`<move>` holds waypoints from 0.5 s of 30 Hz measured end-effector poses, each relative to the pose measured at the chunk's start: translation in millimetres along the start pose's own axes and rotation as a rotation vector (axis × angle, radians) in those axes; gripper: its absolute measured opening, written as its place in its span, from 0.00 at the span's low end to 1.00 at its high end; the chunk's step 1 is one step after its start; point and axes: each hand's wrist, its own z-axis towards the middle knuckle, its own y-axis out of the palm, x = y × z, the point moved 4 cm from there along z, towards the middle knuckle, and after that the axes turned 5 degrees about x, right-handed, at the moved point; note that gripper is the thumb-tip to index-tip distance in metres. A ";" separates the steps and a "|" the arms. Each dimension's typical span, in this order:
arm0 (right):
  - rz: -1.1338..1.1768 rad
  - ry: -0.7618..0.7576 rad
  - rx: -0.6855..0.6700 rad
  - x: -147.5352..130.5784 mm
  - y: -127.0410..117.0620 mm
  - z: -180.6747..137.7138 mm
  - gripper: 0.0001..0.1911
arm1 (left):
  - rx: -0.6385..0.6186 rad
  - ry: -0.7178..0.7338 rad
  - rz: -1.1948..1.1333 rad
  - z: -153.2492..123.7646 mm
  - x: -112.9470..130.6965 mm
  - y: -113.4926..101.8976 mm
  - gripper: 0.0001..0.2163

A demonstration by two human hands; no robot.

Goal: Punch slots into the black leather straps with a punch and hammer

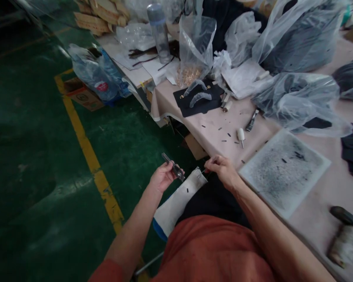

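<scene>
My left hand (pixel 164 176) is closed around a slim dark tool with a shiny surface (pixel 173 166); its exact kind does not show. Over my lap lies a whitish cloth (pixel 179 199), with a small black piece (pixel 187 190) on it. At the cloth's far edge, by the table, the fingers of my right hand (pixel 220 167) are pinched together. Something thin sticks out from them towards the cloth, too small to name. A white-handled pointed tool (pixel 240 135) and a dark metal tool (pixel 252 120) lie on the table beyond my right hand.
A speckled white board (pixel 285 172) lies on the cloth-covered table to the right. Farther back are a black sheet (pixel 198 100) with two wrapped curved handles, a clear bottle (pixel 159 33) and several plastic bags (pixel 297 102). A carton (pixel 84 94) stands on the green floor.
</scene>
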 end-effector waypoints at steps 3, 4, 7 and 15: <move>-0.181 0.071 -0.040 31.1 5.4 0.9 0.04 | 0.048 -0.201 0.162 -3.5 -45.5 -44.7 0.05; -0.199 0.079 -0.026 36.5 7.2 1.0 0.04 | 0.073 -0.259 0.179 -5.1 -61.9 -57.4 0.06; -0.204 0.054 0.014 38.9 11.1 0.7 0.05 | 0.155 -0.362 0.140 -6.5 -104.8 -80.5 0.05; -0.015 -0.014 0.159 18.3 -10.5 -1.8 0.07 | 0.379 0.035 -0.083 31.9 -85.7 -67.6 0.03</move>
